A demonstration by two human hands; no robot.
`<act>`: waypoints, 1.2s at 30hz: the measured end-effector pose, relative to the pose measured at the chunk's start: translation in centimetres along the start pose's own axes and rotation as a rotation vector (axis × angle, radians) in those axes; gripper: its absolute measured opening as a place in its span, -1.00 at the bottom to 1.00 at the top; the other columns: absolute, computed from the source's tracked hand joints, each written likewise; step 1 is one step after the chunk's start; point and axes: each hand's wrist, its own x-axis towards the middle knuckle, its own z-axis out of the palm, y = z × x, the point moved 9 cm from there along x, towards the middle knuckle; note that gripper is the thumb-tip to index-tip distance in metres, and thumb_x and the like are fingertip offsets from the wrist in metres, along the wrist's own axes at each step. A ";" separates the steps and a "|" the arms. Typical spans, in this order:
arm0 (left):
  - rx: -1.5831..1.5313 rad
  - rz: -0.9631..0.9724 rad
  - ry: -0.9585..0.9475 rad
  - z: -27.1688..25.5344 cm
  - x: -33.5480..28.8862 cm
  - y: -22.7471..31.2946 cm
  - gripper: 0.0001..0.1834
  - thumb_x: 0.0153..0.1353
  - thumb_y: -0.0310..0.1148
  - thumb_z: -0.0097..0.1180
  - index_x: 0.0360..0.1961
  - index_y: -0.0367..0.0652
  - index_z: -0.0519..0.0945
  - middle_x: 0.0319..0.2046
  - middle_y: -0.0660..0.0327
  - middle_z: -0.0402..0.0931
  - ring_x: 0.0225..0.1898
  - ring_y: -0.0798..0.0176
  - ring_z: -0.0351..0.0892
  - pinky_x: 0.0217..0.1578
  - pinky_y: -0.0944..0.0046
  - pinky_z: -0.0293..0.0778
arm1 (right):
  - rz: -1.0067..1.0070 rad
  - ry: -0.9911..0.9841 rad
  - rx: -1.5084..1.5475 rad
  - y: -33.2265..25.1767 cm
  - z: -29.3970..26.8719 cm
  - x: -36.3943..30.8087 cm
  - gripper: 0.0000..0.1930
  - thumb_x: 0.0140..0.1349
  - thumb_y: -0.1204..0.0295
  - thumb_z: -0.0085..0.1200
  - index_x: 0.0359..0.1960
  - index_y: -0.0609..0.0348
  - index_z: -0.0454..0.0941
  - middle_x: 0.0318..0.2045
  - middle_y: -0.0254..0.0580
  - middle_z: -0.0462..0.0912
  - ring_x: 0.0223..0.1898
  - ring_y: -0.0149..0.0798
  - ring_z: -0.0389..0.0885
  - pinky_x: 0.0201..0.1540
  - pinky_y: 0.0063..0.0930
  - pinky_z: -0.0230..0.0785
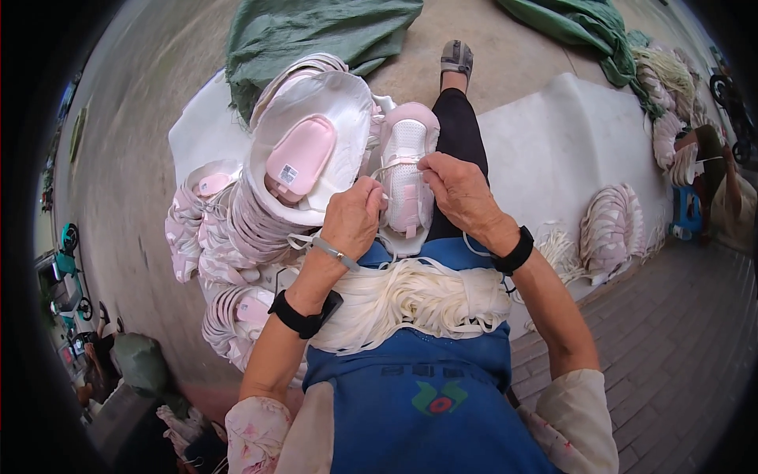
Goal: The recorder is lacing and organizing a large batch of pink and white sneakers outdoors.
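A pink and white shoe upper (408,136) lies before me with its toe end pointing away. A cream shoelace (401,162) runs across its front, between my two hands. My left hand (353,215) is closed at the upper's left side, pinching the lace. On the other side, my right hand (462,189) pinches the lace between thumb and fingers. Loose lace hangs below both hands. Over my blue apron (410,395) lies a thick bundle of cream shoelaces (410,304).
Stacked pink and white uppers (260,213) stand close at my left, the nearest showing a pink insole (301,155). Green cloth (316,39) lies beyond them. More uppers (612,229) rest on white sheeting (545,134) at the right. Another person (730,197) sits at far right.
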 end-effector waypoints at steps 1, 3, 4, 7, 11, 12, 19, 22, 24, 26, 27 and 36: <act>0.042 -0.044 -0.010 0.3 0.4 -0.8 -0.80 0.30 -0.36 -0.07 -0.26 -0.29 0.50 -0.48 0.07 0.62 -0.50 0.14 0.59 -0.40 0.23 0.45 | -0.029 0.003 -0.033 -0.3 0.4 0.1 -0.85 0.18 0.53 -0.05 -0.23 0.20 0.49 -0.25 0.03 0.58 -0.29 0.07 0.58 -0.28 -0.15 0.43; 0.096 -0.015 0.038 0.4 1.1 -1.7 -0.80 0.30 -0.34 -0.08 -0.30 -0.28 0.48 -0.53 0.05 0.59 -0.50 0.08 0.59 -0.41 0.18 0.45 | -0.061 0.003 -0.067 -1.1 1.2 0.4 -0.87 0.17 0.52 -0.04 -0.25 0.19 0.50 -0.28 0.00 0.57 -0.32 0.06 0.59 -0.30 -0.16 0.43; 0.147 -0.002 0.048 0.4 1.3 -1.7 -0.80 0.29 -0.34 -0.07 -0.30 -0.28 0.47 -0.54 0.03 0.58 -0.52 0.06 0.58 -0.43 0.19 0.46 | -0.081 0.020 -0.151 -1.8 1.5 0.5 -0.89 0.17 0.50 -0.01 -0.28 0.19 0.51 -0.31 -0.03 0.55 -0.35 0.04 0.59 -0.32 -0.17 0.43; 0.180 -0.009 0.017 0.6 1.6 -1.9 -0.82 0.28 -0.36 -0.06 -0.30 -0.28 0.46 -0.57 0.01 0.55 -0.57 0.06 0.57 -0.50 0.22 0.47 | -0.098 0.053 -0.275 -2.1 2.3 1.0 -0.91 0.15 0.47 0.04 -0.33 0.17 0.51 -0.36 -0.08 0.50 -0.39 0.01 0.59 -0.37 -0.19 0.44; -0.001 -0.064 0.108 0.5 2.0 -3.3 -0.83 0.27 -0.37 -0.04 -0.30 -0.28 0.47 -0.58 0.08 0.54 -0.63 0.18 0.57 -0.59 0.31 0.48 | -0.115 0.162 -0.254 -2.3 1.8 1.9 -0.92 0.14 0.45 0.06 -0.36 0.16 0.51 -0.36 -0.09 0.49 -0.41 0.01 0.58 -0.41 -0.17 0.44; -0.003 -0.064 0.108 0.6 2.1 -2.9 -0.83 0.27 -0.37 -0.04 -0.30 -0.28 0.47 -0.58 0.08 0.54 -0.63 0.18 0.57 -0.59 0.31 0.48 | -0.115 0.161 -0.255 -2.0 1.7 2.1 -0.92 0.14 0.45 0.06 -0.36 0.16 0.51 -0.36 -0.09 0.49 -0.41 0.01 0.58 -0.41 -0.17 0.44; -0.213 -0.137 0.098 0.7 2.1 -3.2 -0.86 0.24 -0.41 0.00 -0.31 -0.30 0.48 -0.50 0.15 0.59 -0.54 0.35 0.60 -0.50 0.36 0.50 | -0.001 0.118 -0.151 0.4 0.2 0.8 -0.90 0.13 0.42 0.08 -0.39 0.17 0.55 -0.39 -0.07 0.49 -0.34 0.02 0.55 -0.29 -0.18 0.40; -0.056 -0.072 0.096 0.7 2.1 -3.3 -0.87 0.22 -0.44 0.00 -0.33 -0.31 0.47 -0.48 0.12 0.60 -0.48 0.30 0.63 -0.45 0.34 0.51 | 0.073 0.063 -0.124 1.7 0.1 -0.2 -0.89 0.13 0.42 0.06 -0.41 0.20 0.56 -0.42 -0.05 0.49 -0.35 0.04 0.53 -0.27 -0.18 0.38; 0.047 -0.014 0.129 0.8 2.3 -3.0 -0.88 0.21 -0.45 0.00 -0.33 -0.31 0.47 -0.47 0.10 0.60 -0.46 0.27 0.64 -0.43 0.33 0.52 | 0.099 0.039 -0.117 2.3 0.4 -0.3 -0.88 0.13 0.43 0.06 -0.41 0.22 0.56 -0.44 -0.03 0.49 -0.36 0.05 0.52 -0.28 -0.17 0.38; 0.002 -0.028 0.262 0.0 2.4 -3.0 -0.89 0.20 -0.46 0.01 -0.34 -0.31 0.46 -0.48 0.09 0.60 -0.44 0.22 0.65 -0.39 0.32 0.53 | 0.079 0.144 -0.137 2.3 -0.1 0.0 -0.87 0.12 0.42 0.06 -0.43 0.24 0.56 -0.45 0.00 0.50 -0.36 0.06 0.52 -0.27 -0.16 0.38; 0.006 -0.020 0.261 0.0 2.6 -2.6 -0.89 0.20 -0.46 0.01 -0.34 -0.31 0.46 -0.48 0.09 0.60 -0.44 0.22 0.65 -0.39 0.32 0.53 | 0.078 0.153 -0.137 2.6 -0.2 0.3 -0.87 0.12 0.42 0.06 -0.43 0.24 0.56 -0.45 0.00 0.50 -0.36 0.06 0.52 -0.27 -0.16 0.38; 0.017 -0.015 0.171 0.4 2.0 -2.7 -0.86 0.20 -0.44 0.06 -0.32 -0.33 0.53 -0.51 0.14 0.61 -0.42 0.34 0.62 -0.33 0.37 0.51 | 0.111 0.030 -0.179 3.4 0.4 0.5 -0.84 0.15 0.40 0.02 -0.42 0.24 0.55 -0.40 0.03 0.50 -0.33 0.07 0.53 -0.23 -0.14 0.39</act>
